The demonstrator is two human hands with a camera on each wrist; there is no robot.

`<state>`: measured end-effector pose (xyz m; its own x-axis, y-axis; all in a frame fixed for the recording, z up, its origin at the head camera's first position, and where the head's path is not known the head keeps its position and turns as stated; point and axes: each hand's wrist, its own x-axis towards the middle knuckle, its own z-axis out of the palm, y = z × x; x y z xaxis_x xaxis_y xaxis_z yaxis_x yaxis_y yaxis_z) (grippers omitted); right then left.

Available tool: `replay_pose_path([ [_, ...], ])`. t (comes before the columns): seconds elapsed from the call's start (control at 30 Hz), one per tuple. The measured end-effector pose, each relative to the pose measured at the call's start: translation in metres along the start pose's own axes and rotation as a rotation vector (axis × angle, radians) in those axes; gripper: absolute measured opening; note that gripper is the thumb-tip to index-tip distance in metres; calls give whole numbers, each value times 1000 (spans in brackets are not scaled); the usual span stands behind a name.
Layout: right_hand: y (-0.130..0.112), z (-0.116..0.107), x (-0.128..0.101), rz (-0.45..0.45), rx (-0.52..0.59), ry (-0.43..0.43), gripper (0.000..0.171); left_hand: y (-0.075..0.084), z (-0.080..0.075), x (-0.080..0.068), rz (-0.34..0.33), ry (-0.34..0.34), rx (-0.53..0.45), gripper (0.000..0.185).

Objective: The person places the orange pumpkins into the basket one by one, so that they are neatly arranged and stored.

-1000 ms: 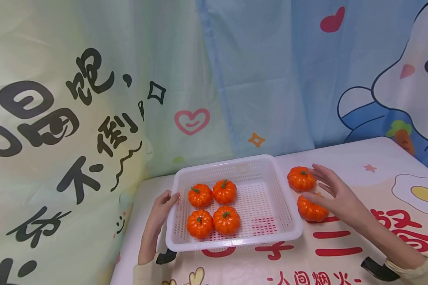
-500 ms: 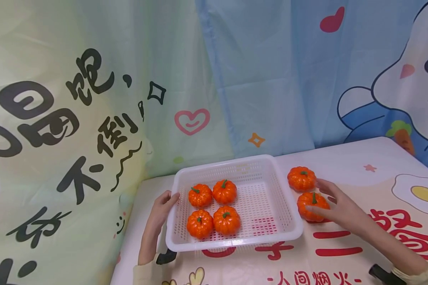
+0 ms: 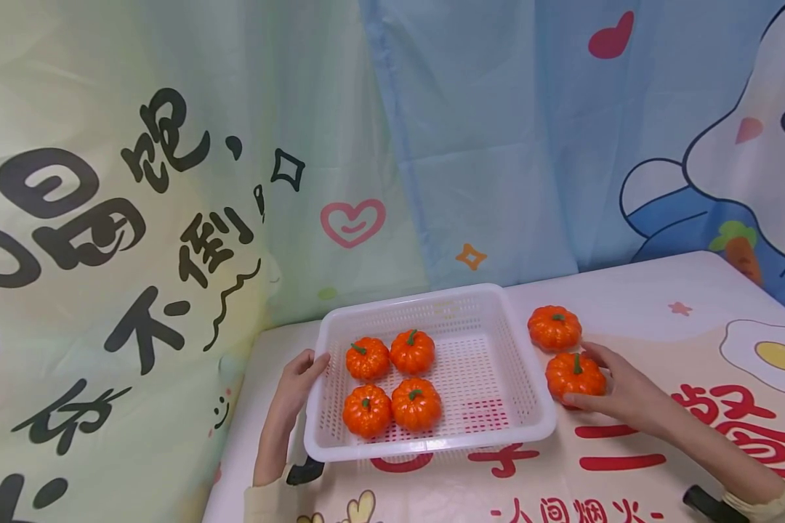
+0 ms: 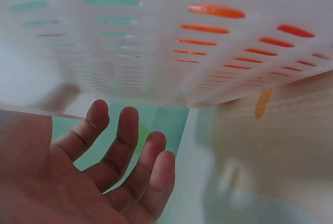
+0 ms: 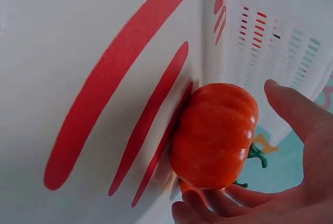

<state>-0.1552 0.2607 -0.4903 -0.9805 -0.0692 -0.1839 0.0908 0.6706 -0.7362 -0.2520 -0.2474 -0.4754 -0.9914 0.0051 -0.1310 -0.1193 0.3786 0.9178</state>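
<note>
A white perforated plastic basket (image 3: pixel 432 444) holds several small orange pumpkins (image 3: pixel 416 404) with green stems, grouped in its left half. My left hand (image 3: pixel 297 385) holds the basket's left rim, thumb over the edge; in the left wrist view its fingers (image 4: pixel 122 148) bend below the rim outside the wall. Right of the basket stand two more pumpkins, a rear one (image 3: pixel 554 327) and a front one (image 3: pixel 574 376). Around the front pumpkin spreads my right hand (image 3: pixel 624 388). In the right wrist view, its thumb (image 5: pixel 291 107) appears apart from that pumpkin, with the other fingers close to its far side.
A printed cloth (image 3: pixel 628 501) with red lettering and a fried egg picture covers the table. Behind it hangs a printed curtain (image 3: pixel 471 145), with another lettered curtain (image 3: pixel 72 327) along the left.
My right hand has come down and nearer, from above the two pumpkins to around the front one. The left hand and the basket have stayed put.
</note>
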Motion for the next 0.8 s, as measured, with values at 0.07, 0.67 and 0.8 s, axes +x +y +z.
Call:
replay_pose_path([
  [0.07,1,1,1,3,-11,0,114,0,0,-1,6,6,4,28],
  [0.67,11,3,4,27,-73,-9,119,-2,1,-2,33,31,17,32],
  [0.8,11,4,5,33,-75,-16,119,12,0,-9,9,14,14,28],
])
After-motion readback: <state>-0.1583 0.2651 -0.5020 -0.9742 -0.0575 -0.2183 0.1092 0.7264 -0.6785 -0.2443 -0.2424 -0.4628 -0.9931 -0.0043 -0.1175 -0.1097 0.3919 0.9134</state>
